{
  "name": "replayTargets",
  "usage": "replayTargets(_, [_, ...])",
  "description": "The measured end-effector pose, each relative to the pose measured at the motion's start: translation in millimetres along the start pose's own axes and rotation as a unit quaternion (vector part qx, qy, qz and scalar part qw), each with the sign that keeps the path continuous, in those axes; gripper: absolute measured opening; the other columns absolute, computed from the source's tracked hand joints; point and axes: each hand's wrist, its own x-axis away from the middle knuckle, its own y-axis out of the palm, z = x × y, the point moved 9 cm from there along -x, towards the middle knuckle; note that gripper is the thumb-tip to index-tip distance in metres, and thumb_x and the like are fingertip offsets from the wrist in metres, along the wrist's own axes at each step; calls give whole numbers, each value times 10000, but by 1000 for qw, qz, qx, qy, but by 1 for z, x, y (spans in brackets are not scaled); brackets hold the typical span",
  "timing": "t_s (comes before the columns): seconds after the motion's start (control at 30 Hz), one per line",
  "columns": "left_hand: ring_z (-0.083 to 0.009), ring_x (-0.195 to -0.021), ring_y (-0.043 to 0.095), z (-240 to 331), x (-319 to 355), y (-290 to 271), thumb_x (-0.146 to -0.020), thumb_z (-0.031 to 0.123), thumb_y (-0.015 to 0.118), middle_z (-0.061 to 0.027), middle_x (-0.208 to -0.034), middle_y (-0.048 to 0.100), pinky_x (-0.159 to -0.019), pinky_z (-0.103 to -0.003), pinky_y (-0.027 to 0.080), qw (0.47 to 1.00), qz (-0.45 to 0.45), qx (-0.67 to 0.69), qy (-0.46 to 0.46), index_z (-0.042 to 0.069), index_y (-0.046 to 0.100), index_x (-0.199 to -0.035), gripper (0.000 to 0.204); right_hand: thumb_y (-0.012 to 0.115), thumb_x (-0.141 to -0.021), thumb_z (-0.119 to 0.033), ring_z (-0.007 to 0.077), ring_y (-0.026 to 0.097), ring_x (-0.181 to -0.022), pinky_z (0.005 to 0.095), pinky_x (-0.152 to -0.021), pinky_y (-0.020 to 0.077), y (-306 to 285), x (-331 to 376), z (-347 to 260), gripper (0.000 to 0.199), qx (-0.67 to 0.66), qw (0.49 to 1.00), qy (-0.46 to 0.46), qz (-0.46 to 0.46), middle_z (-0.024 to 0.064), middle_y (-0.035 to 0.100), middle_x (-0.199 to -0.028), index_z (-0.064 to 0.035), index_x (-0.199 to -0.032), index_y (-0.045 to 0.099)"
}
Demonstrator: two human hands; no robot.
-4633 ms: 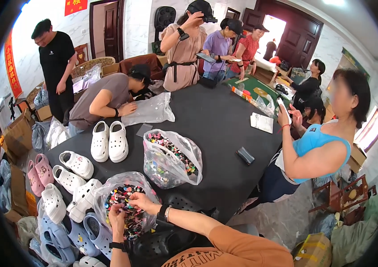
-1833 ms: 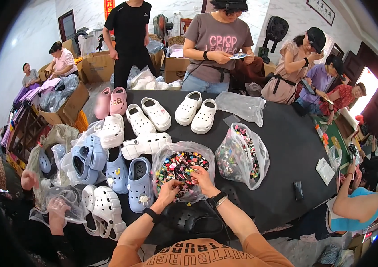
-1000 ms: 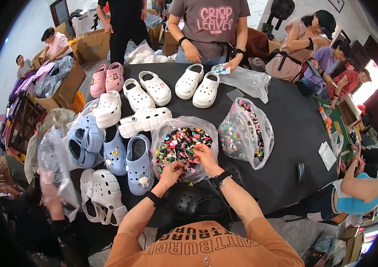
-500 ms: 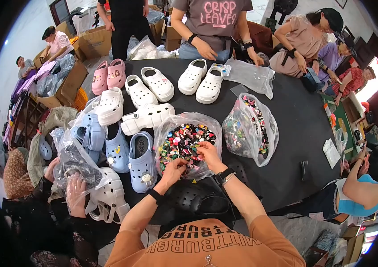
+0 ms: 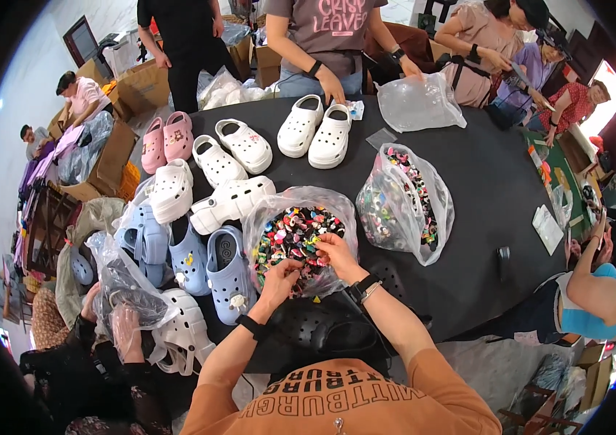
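A clear plastic bag [image 5: 256,217] stands open in front of me, filled with small, many-coloured shoe charms [image 5: 295,226]. Over its right side, my right hand [image 5: 337,255] pinches a small yellow-green charm [image 5: 316,240] between thumb and fingers. My left hand [image 5: 280,281] dips into the near left of the pile with its fingers curled together; whatever they hold is hidden. Just left of the bag lies a light blue clog [image 5: 227,272] with a white charm on it. Black clogs [image 5: 344,335] lie below my wrists.
A second bag of charms [image 5: 435,196] sits to the right. White clogs [image 5: 330,138] and pink clogs [image 5: 177,136] line the far side of the black table [image 5: 478,188]. At left, another person's hand [image 5: 126,330] rests on a plastic-wrapped bundle [image 5: 130,279]. Several people stand around.
The view has shifted slightly. Both my hands stay over the charm bag, with small finger movements. Across the table, a person's hand has come down near the white clogs, and a clear empty bag has shifted.
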Motion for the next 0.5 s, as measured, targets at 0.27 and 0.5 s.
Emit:
replayTargets(0.27, [-138,-728,557,14,-22,-10,-762,57,532,-67,-803,604,-666,-256,435,998,43,-42,9,-7,582,-924,182,564,-817,-122,77,529,-640,198,-492,421,0,3,1,124,-11,1000,1,-6,0,527,-771,-57,-911,515])
replayTargets(0.5, [-133,-779,537,20,-32,-17,-761,61,511,-62,-856,593,-708,-249,421,994,86,-68,22,-7,562,-969,225,567,-815,-118,77,534,-632,200,-485,414,-4,1,4,121,-29,1000,0,-7,-1,526,-765,-59,-904,510])
